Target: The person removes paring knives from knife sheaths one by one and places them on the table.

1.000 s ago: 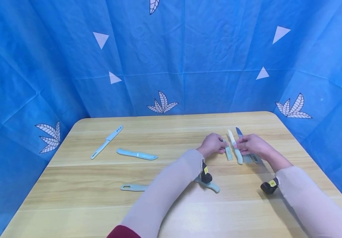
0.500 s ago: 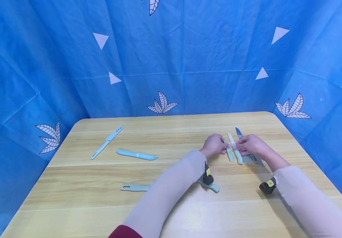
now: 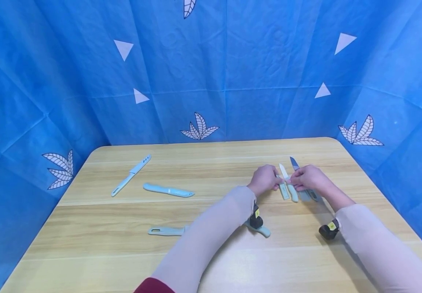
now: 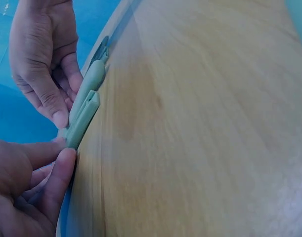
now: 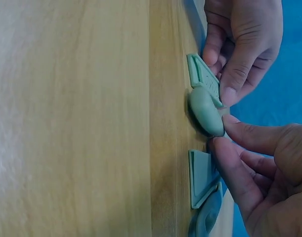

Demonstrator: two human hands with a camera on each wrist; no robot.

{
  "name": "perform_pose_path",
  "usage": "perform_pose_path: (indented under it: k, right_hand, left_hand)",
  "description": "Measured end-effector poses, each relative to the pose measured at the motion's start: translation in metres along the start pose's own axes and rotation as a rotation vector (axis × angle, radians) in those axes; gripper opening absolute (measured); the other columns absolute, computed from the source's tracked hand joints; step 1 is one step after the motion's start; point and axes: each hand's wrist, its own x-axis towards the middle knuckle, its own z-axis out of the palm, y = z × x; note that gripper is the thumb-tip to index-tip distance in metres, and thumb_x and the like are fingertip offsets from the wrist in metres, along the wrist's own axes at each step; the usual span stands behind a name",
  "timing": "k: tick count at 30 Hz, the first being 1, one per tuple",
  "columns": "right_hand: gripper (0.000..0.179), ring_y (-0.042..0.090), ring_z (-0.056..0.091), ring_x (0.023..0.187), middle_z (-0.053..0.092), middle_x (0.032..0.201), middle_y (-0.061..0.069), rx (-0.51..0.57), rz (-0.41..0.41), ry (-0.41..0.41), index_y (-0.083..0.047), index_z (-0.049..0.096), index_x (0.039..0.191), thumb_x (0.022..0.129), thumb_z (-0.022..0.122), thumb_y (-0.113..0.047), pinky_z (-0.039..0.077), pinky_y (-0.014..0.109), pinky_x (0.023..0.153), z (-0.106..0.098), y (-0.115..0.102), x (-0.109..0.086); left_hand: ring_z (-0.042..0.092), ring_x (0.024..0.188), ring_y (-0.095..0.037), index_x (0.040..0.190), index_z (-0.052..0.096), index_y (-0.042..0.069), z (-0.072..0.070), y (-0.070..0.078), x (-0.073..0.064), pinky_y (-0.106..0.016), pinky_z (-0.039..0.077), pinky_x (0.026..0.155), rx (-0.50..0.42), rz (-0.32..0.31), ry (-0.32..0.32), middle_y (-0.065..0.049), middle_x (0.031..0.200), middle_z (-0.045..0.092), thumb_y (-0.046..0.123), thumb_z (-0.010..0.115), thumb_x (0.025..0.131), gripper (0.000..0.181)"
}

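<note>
On the right part of the table, my left hand pinches a pale green blade sheath between thumb and fingers. Right beside it lies a paring knife with a whitish blade and curved green handle, which my right hand pinches where blade meets handle. The right wrist view has the knife's rounded handle end up against the sheath. Partly hidden under my right hand is a second knife with a dark blade. Another flat green sheath lies beside that knife's looped handle.
A sheathed blue knife and a slim light-blue knife lie on the left of the wooden table. Beneath my left forearm, a green handle with a slot and a curved handle stick out. Blue curtain surrounds the table.
My left hand has shifted slightly right with the sheath, bringing it closer to the paring knife. The knife has slid slightly left and toward me. The other knives stay put.
</note>
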Motion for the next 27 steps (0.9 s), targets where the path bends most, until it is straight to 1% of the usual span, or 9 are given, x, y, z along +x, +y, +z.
perform_pose_path:
  k: [4,11,18,23,27]
  right_hand:
    - [0.025,0.014,0.066,0.073,0.068,0.089,0.014,-0.023,0.008,0.006,0.011,0.064,0.105,0.094,0.066,-0.011,0.061,0.029,0.068,0.0018,-0.0009,0.0012]
    - [0.022,0.014,0.066,0.071,0.068,0.087,0.012,-0.045,0.004,0.002,0.011,0.065,0.104,0.094,0.065,-0.009,0.061,0.029,0.067,0.0032,0.0003,0.0031]
    - [0.021,0.014,0.065,0.071,0.067,0.087,0.012,-0.061,0.008,0.004,0.010,0.066,0.104,0.095,0.065,-0.010,0.061,0.029,0.066,0.0038,0.0008,0.0033]
    - [0.022,0.015,0.065,0.071,0.067,0.086,0.012,-0.054,0.017,-0.001,0.010,0.065,0.104,0.095,0.065,-0.010,0.061,0.029,0.066,0.0026,0.0005,0.0028]
    - [0.025,0.016,0.065,0.072,0.067,0.086,0.012,-0.055,0.027,0.002,0.010,0.065,0.107,0.095,0.065,-0.012,0.061,0.029,0.066,0.0007,0.0004,0.0027]
  left_hand:
    - [0.058,0.050,-0.004,0.096,0.064,0.011,-0.0010,0.0002,-0.0012,-0.015,0.047,0.050,0.055,0.001,0.006,0.005,0.065,0.061,0.018,0.075,0.088,0.016]
    - [0.058,0.050,-0.004,0.098,0.065,0.009,-0.0011,0.0000,-0.0019,-0.015,0.047,0.049,0.063,0.002,-0.001,0.004,0.065,0.061,0.017,0.076,0.087,0.018]
    - [0.059,0.050,-0.005,0.104,0.063,0.010,-0.0001,0.0004,-0.0012,-0.015,0.048,0.048,0.067,-0.016,-0.001,0.005,0.069,0.060,0.017,0.077,0.086,0.024]
    - [0.059,0.050,-0.004,0.106,0.062,0.009,-0.0015,-0.0008,-0.0017,-0.015,0.048,0.049,0.080,0.028,0.000,0.005,0.065,0.061,0.020,0.076,0.088,0.025]
    - [0.059,0.051,-0.004,0.106,0.061,0.010,-0.0045,-0.0014,-0.0023,-0.016,0.048,0.056,0.116,0.060,0.001,0.006,0.061,0.062,0.026,0.073,0.090,0.025]
